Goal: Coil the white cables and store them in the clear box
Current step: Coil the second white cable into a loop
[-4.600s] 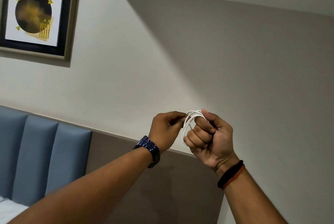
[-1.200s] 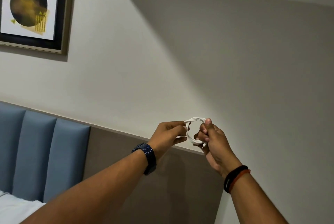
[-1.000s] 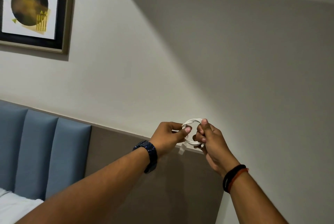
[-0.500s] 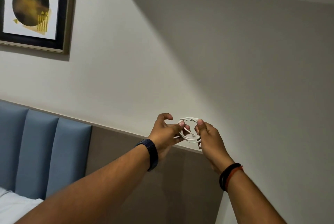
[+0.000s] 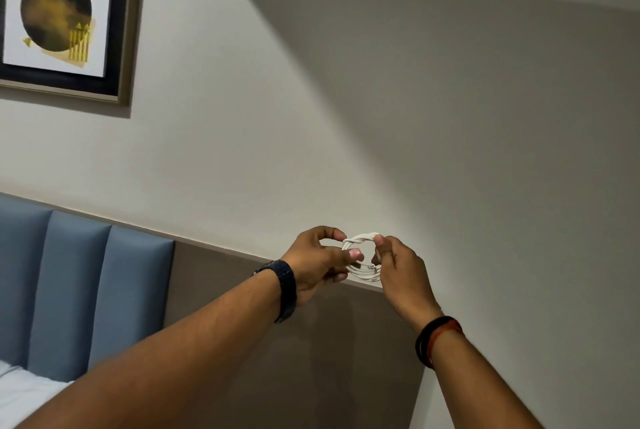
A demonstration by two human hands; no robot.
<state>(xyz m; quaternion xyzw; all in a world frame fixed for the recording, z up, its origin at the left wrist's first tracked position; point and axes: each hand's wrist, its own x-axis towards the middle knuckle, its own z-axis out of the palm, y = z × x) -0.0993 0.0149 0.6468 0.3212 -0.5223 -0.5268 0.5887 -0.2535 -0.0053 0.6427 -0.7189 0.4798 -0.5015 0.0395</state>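
Note:
A white cable [image 5: 363, 241] is wound into a small round coil, held up in the air in front of the wall. Its top strand is twisted around the loops. My left hand [image 5: 313, 264] pinches the coil's left side between thumb and fingers. My right hand [image 5: 398, 267] grips the coil's right side, thumb on top. The clear box is not in view.
A blue padded headboard [image 5: 79, 290] and a brown wall panel [image 5: 242, 290] lie behind and below my arms. White bedding [image 5: 20, 390] shows at the lower left. A framed picture [image 5: 62, 16] hangs at the upper left.
The loose end that hung below the coil a second ago is now wrapped around the loops. My left thumb has moved onto the coil's inner left edge; both hands stay at about the same height.

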